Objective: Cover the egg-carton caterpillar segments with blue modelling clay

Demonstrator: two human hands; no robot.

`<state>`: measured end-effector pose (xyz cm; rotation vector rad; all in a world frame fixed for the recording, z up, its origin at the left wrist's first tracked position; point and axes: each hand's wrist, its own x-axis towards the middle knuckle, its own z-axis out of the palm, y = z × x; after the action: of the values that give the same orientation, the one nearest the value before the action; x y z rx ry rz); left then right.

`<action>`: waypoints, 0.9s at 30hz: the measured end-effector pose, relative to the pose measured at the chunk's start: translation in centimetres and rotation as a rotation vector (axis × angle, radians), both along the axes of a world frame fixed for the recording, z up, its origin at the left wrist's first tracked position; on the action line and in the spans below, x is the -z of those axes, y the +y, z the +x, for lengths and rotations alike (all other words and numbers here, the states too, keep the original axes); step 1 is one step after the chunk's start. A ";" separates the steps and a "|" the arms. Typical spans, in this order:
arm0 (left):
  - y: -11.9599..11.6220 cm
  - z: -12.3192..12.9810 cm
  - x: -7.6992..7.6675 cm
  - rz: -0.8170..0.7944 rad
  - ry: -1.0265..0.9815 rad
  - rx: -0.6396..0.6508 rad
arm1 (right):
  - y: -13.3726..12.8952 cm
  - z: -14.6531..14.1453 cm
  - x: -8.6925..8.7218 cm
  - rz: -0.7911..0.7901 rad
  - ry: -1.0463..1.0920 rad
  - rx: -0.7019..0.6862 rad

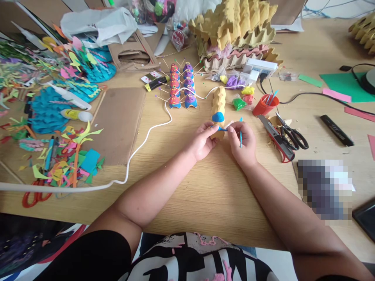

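Blue clay (223,129) is pinched between the left hand (202,142) and right hand (243,146); likely soft and light, it is best held gently by its ends.

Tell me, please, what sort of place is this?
Probably a craft workspace, though whether at home or in a workshop I cannot tell. The stacked egg cartons, the pile of coloured paper scraps and the black-handled scissors suggest it.
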<state>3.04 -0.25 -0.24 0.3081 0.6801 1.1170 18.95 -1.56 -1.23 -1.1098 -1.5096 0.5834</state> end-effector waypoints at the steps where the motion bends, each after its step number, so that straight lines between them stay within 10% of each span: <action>1: 0.0 0.0 -0.1 -0.002 0.000 0.000 | 0.0 0.0 -0.1 0.008 -0.019 0.003; 27: -0.1 0.0 -0.2 0.006 0.046 0.008 | 0.2 -0.2 -0.2 -0.096 -0.063 -0.037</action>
<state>3.03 -0.32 -0.06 0.3421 0.7163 1.1075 18.76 -1.34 -1.01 -1.1853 -1.5731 0.6574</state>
